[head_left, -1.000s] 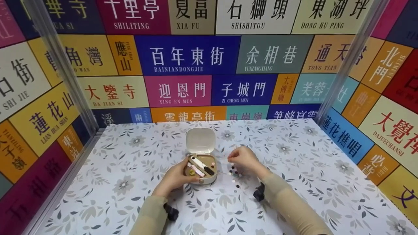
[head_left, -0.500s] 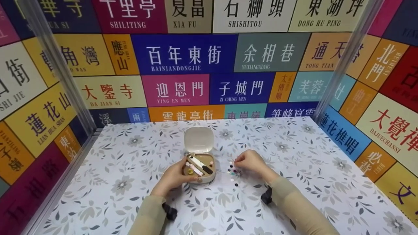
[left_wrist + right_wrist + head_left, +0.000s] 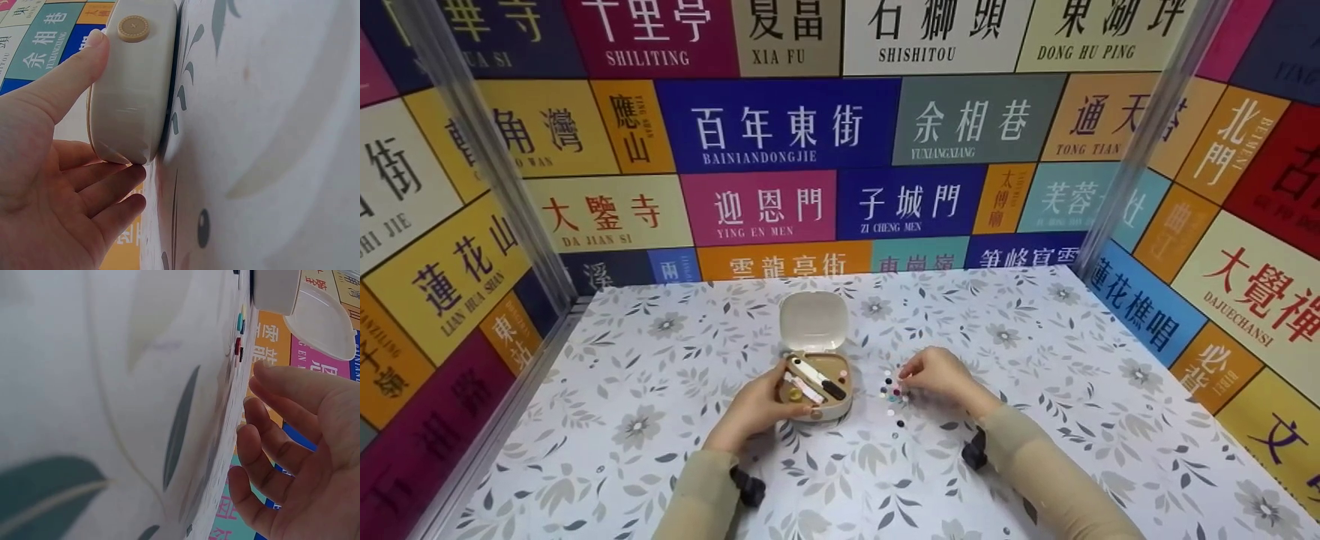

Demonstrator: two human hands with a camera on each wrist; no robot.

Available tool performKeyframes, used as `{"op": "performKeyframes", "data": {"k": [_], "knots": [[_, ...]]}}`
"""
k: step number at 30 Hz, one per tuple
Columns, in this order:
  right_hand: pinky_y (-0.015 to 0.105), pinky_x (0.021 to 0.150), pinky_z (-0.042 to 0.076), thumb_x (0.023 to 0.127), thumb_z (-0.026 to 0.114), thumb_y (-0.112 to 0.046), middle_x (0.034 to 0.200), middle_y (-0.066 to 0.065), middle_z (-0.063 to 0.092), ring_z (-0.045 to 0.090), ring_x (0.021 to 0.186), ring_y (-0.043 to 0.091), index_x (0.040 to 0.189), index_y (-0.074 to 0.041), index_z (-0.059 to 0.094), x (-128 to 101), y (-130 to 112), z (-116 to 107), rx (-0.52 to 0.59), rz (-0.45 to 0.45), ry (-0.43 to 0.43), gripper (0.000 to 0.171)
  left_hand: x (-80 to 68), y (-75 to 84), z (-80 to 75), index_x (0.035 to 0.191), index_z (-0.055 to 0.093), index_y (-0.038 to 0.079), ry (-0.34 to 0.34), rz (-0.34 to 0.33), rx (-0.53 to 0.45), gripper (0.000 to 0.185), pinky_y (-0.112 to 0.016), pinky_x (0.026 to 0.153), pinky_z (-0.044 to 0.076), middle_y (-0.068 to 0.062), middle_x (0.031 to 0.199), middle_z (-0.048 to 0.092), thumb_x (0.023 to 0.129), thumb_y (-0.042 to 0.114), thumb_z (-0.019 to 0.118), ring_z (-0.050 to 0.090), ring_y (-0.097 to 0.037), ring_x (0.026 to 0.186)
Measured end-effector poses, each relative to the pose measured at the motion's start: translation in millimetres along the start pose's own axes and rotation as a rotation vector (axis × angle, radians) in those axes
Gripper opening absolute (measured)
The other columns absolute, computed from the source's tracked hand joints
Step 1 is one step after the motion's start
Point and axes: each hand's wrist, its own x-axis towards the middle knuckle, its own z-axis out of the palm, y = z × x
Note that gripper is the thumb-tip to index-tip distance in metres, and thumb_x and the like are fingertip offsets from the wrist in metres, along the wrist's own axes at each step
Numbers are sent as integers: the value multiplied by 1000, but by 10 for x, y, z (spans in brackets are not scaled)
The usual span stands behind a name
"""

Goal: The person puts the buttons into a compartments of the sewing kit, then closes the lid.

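An open cream box (image 3: 834, 412) stands on the table, its lid (image 3: 814, 322) tipped up behind. My left hand (image 3: 754, 405) grips its left side; in the left wrist view the thumb lies against the front wall near a tan button-shaped catch (image 3: 133, 27), with fingers at the far side. Inside are a white stick-shaped tool (image 3: 811, 370) with a dark end, a pink-and-white stick (image 3: 804, 389) and a small yellow piece (image 3: 795, 394). My right hand (image 3: 949, 379) has thumb and index tips together beside a scatter of small coloured buttons (image 3: 892, 391); I cannot tell whether they pinch one.
A white tablecloth (image 3: 637, 427) printed with grey leaves and flowers covers the table. A dark button (image 3: 900, 424) lies nearer me than the others. Panels with printed characters (image 3: 780, 124) enclose the back and sides.
My right hand has come down and right from beside the box to the edge of the scattered buttons. My left hand keeps its hold on the box. The head view has shifted slightly.
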Motion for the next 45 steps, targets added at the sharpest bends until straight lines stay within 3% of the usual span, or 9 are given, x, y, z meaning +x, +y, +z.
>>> {"op": "performKeyframes", "data": {"k": [8, 14, 21, 27, 45], "knots": [[34, 72, 51, 74, 82, -20, 81, -7, 71, 60, 73, 12, 86, -16, 78, -29, -20, -23, -20, 26, -66, 13, -3, -33, 32, 153, 25, 6, -10, 8, 27, 108, -47, 113, 27, -15, 151, 36, 71, 46, 84, 37, -33, 136], [32, 63, 50, 70, 85, -24, 74, -8, 69, 59, 66, 13, 81, -18, 77, -133, -109, -40, -66, -7, -96, 15, 7, -23, 12, 153, 26, 9, -1, -9, 14, 107, -48, 114, 25, -13, 152, 35, 70, 44, 84, 36, -33, 137], [32, 68, 52, 69, 83, -24, 74, -14, 68, 59, 68, 9, 75, -25, 77, -272, -220, -16, -164, -37, -104, 9, 18, -15, -9, 153, 26, 10, 5, -22, 16, 108, -47, 114, 23, -12, 153, 34, 69, 44, 85, 34, -32, 138], [32, 62, 51, 68, 83, -26, 70, -17, 65, 56, 62, 9, 70, -29, 75, -342, -277, 34, -243, -85, -117, 9, 14, -17, 10, 153, 26, 11, 10, -31, 14, 108, -47, 115, 22, -11, 154, 33, 69, 43, 85, 33, -31, 139], [36, 64, 51, 64, 82, -22, 72, -15, 67, 58, 67, 12, 78, -25, 78, -426, -332, 97, -330, -111, -104, 15, 4, -9, 3, 153, 25, 6, 1, 12, 22, 107, -45, 113, 26, -15, 152, 35, 71, 41, 85, 37, -32, 136]]}}
